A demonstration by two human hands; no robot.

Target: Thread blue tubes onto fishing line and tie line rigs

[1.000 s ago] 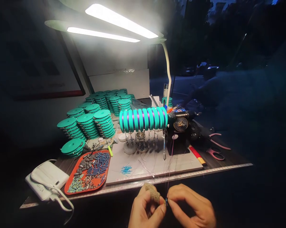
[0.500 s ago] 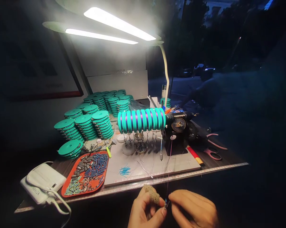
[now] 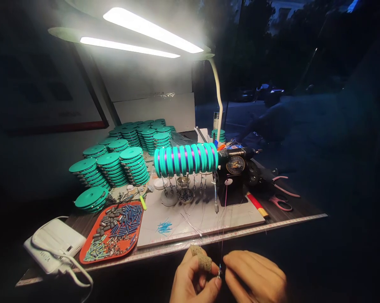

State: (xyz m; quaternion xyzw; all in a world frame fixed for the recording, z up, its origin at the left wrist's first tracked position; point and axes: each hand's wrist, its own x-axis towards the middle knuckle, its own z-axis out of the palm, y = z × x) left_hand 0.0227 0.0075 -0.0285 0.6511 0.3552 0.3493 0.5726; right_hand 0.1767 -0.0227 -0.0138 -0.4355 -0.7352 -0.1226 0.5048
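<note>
At the bottom edge, in front of the table, my left hand and my right hand meet fingertip to fingertip. Both pinch a tiny metal piece on a thin purple line. A tan bandage wraps my left forefinger. The line climbs to a row of teal spools set on a black winding machine. Small weights hang on lines beneath the row.
Stacks of teal spools fill the table's left back. An orange tray of small tubes and a white power bank lie front left. A white board, pink scissors, a red-yellow stick and a desk lamp are also present.
My hands stay pinched together on the small piece, with the fingers shifting slightly. The view has drifted a little to the right, so the table objects sit further left.
</note>
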